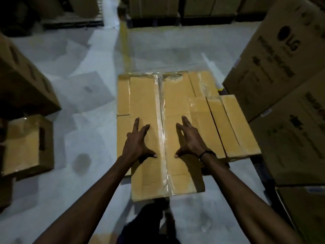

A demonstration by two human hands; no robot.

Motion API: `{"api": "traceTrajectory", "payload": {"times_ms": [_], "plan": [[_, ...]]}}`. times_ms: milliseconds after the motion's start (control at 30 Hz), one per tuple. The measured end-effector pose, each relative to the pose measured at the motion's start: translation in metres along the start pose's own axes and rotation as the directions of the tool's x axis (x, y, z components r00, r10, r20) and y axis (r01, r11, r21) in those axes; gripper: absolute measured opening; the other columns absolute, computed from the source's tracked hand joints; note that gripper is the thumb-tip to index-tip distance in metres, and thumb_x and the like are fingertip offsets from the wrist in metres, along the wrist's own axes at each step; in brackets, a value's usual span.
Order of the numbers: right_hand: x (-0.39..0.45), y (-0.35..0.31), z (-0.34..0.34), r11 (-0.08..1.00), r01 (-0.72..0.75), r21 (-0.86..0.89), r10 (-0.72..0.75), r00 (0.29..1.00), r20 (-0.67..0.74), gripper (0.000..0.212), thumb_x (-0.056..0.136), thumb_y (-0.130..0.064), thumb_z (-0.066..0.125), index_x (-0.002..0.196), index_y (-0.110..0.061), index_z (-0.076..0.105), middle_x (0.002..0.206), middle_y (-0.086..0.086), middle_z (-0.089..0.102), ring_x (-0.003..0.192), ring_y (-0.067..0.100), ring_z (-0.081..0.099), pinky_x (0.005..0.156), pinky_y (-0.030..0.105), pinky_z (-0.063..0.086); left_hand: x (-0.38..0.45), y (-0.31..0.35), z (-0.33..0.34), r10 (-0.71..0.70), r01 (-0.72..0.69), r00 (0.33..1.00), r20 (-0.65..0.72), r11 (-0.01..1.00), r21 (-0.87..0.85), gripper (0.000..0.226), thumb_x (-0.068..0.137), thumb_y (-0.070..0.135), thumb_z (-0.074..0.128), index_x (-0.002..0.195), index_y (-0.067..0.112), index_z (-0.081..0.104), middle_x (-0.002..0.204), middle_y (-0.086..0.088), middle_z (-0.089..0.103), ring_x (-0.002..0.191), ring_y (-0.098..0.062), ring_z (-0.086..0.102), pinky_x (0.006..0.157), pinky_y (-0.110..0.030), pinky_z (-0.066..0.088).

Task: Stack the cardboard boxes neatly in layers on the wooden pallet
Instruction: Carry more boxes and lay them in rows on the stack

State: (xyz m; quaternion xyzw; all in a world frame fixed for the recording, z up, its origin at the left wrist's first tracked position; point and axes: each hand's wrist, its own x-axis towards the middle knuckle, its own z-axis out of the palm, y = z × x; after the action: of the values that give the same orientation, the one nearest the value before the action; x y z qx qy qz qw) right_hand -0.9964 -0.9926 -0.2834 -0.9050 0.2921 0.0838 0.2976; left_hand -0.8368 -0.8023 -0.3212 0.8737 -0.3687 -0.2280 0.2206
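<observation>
Pressing flat on the top face of the taped box (158, 134), the left hand (139, 141) and right hand (190, 140) lie with fingers straight and spread, one on each side of the centre tape seam (161, 120); neither hand grips anything. This palm-down contact probably serves to seat or slide the box square onto the layer beneath. The box rests on the stack, its near edge overhanging toward the person, with narrower boxes (223, 124) just beside its right edge at a lower level. The wooden pallet is hidden under the load, so alignment with its corners cannot be judged. Printed cartons (281, 67) at the right are cut off by the frame.
</observation>
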Motion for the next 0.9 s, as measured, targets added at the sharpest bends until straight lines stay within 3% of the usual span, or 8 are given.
{"api": "traceTrajectory", "payload": {"times_ms": [100, 200, 400, 567, 700, 900], "plan": [[0.041, -0.004, 0.018, 0.999, 0.052, -0.012, -0.051, 0.997, 0.064, 0.148, 0.037, -0.044, 0.104, 0.161, -0.016, 0.027, 0.172, 0.002, -0.005, 0.158, 0.027, 0.002, 0.127, 0.050, 0.016, 0.012, -0.023, 0.007, -0.079, 0.079, 0.997, -0.011, 0.997, -0.011, 0.148, 0.031, 0.071, 0.095, 0.159, 0.027, 0.032, 0.172, -0.001, -0.008, 0.146, -0.051, 0.028, 0.112, -0.064, 0.039], [0.081, 0.001, 0.038, 0.997, 0.057, -0.058, -0.050, 0.992, 0.114, 0.150, 0.037, -0.046, 0.104, 0.161, -0.014, 0.025, 0.172, 0.004, -0.006, 0.158, 0.027, 0.002, 0.124, 0.038, 0.005, 0.034, -0.046, 0.020, -0.104, 0.104, 0.995, -0.003, 0.995, -0.003, 0.148, 0.032, 0.075, 0.091, 0.158, 0.023, 0.034, 0.172, -0.008, -0.003, 0.145, -0.050, 0.031, 0.114, -0.064, 0.037], [0.141, 0.036, 0.078, 0.997, 0.044, -0.060, -0.034, 0.988, 0.153, 0.153, 0.036, -0.045, 0.104, 0.161, -0.011, 0.024, 0.172, 0.007, -0.006, 0.157, 0.030, 0.003, 0.127, 0.044, 0.013, 0.091, -0.087, 0.068, -0.129, 0.129, 0.991, 0.043, 0.992, 0.000, 0.150, 0.029, 0.094, 0.075, 0.158, 0.031, 0.030, 0.172, -0.003, -0.004, 0.141, -0.053, 0.035, 0.108, -0.065, 0.042], [0.197, 0.092, 0.131, 0.998, 0.009, -0.069, 0.002, 0.987, 0.158, 0.153, 0.035, -0.044, 0.104, 0.160, -0.008, 0.025, 0.172, 0.009, -0.005, 0.157, 0.031, 0.004, 0.125, 0.054, 0.020, 0.146, -0.114, 0.128, -0.149, 0.152, 0.984, 0.099, 0.988, -0.016, 0.145, 0.034, 0.079, 0.089, 0.159, 0.032, 0.029, 0.172, 0.004, -0.008, 0.142, -0.055, 0.029, 0.107, -0.067, 0.041], [0.240, 0.135, 0.174, 0.998, 0.002, -0.060, 0.008, 0.985, 0.173, 0.155, 0.033, -0.047, 0.104, 0.160, -0.007, 0.025, 0.172, 0.008, -0.005, 0.156, 0.033, 0.007, 0.123, 0.058, 0.021, 0.188, -0.147, 0.178, -0.126, 0.130, 0.983, 0.131, 0.991, -0.016, 0.144, 0.038, 0.080, 0.089, 0.160, 0.030, 0.029, 0.172, 0.001, -0.008, 0.144, -0.054, 0.026, 0.111, -0.067, 0.037], [0.282, 0.187, 0.228, 0.998, 0.047, -0.039, -0.040, 0.985, 0.170, 0.154, 0.037, -0.050, 0.103, 0.161, -0.006, 0.023, 0.172, 0.008, -0.006, 0.157, 0.034, 0.007, 0.126, 0.052, 0.019, 0.227, -0.182, 0.231, -0.151, 0.152, 0.980, 0.132, 0.988, 0.002, 0.140, 0.042, 0.078, 0.088, 0.160, 0.031, 0.029, 0.172, 0.003, -0.009, 0.147, -0.049, 0.025, 0.116, -0.062, 0.035]]}}
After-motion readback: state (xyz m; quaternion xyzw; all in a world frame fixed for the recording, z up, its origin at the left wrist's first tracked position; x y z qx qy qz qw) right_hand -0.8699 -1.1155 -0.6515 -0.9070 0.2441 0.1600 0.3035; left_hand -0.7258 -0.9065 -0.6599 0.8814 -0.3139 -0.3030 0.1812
